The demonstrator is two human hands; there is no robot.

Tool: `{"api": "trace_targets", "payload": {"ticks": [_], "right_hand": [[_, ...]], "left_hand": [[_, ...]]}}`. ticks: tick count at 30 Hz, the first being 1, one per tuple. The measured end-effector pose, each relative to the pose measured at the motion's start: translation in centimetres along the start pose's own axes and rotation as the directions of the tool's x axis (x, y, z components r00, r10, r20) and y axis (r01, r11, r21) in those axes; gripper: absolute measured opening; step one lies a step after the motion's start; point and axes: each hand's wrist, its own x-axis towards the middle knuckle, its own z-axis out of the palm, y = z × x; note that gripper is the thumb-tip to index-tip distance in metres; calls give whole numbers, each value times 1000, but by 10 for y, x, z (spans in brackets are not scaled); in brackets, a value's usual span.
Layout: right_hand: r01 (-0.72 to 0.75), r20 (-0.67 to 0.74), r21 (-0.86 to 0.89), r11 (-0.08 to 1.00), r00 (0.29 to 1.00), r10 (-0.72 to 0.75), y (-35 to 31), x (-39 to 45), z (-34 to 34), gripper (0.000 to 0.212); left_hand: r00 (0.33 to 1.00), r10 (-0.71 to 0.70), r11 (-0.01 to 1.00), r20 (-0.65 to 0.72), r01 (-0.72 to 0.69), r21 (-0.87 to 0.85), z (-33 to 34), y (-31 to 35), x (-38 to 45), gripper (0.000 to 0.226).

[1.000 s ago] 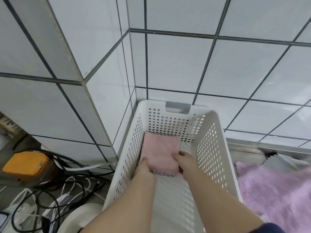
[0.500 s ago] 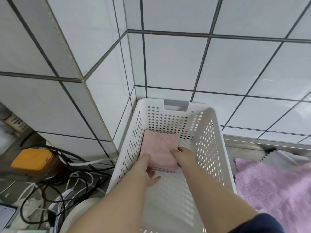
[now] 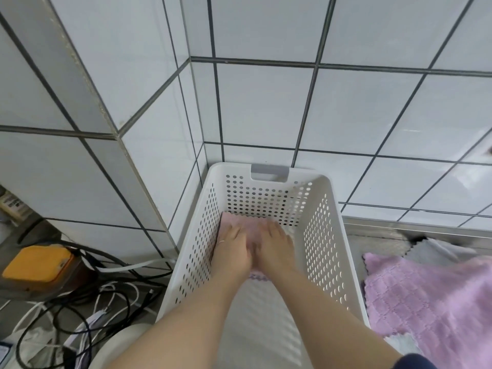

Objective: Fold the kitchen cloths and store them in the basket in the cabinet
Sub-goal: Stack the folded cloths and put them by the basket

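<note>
Folded pink kitchen cloth [image 3: 247, 230] sits at the white perforated plastic basket [image 3: 324, 235]'s far end, left hand [image 3: 231, 251] and right hand [image 3: 275, 246] both flat on it, fingers straight, next purple waffle cloth [image 3: 426, 296] nearer the right.

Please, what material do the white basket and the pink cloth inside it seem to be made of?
Basket: likely moulded plastic, smooth white walls punched with even rows of holes. Pink cloth: apparently soft microfibre or terry, matte and fuzzy, with a zigzag-cut edge.

both hands [image 3: 253, 249] flat on pink cloth [image 3: 250, 227], white basket [image 3: 327, 235]
</note>
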Motion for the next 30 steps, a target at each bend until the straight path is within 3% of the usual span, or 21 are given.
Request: {"api": "trace_targets", "payload": {"ticks": [4, 6, 8, 10, 13, 19, 22, 26, 30], "right_hand": [[135, 124, -167, 977, 986, -115, 5, 0, 17, 89], [164, 157, -193, 967, 978, -135, 11, 3, 24, 100], [171, 170, -200, 965, 976, -138, 15, 7, 31, 98], [162, 153, -189, 968, 979, -134, 20, 11, 38, 80], [93, 102, -150, 984, 992, -78, 26, 15, 49, 58], [63, 179, -144, 988, 983, -37, 21, 22, 41, 56], [87, 190, -177, 980, 980, -52, 11, 31, 14, 53], [45, 141, -125, 991, 990, -27, 2, 28, -37, 37], [84, 88, -45, 995, 993, -80, -7, 4, -80, 36]], "left_hand": [[984, 28, 945, 175, -83, 317, 18, -10, 11, 99], [977, 29, 921, 212, -108, 373, 23, -17, 18, 120], [972, 12, 914, 234, -106, 392, 26, -21, 25, 132], [969, -19, 916, 246, -82, 392, 30, -24, 29, 138], [971, -17, 915, 240, -81, 395, 39, -30, 32, 120], [967, -38, 926, 252, -60, 372, 37, -26, 36, 88], [970, -42, 961, 239, -25, 274, 18, -13, 41, 76], [986, -71, 993, 150, 55, 104, -25, 9, 39, 32], [996, -12, 999, 84, 16, -42, -53, 38, 19, 32]]}}
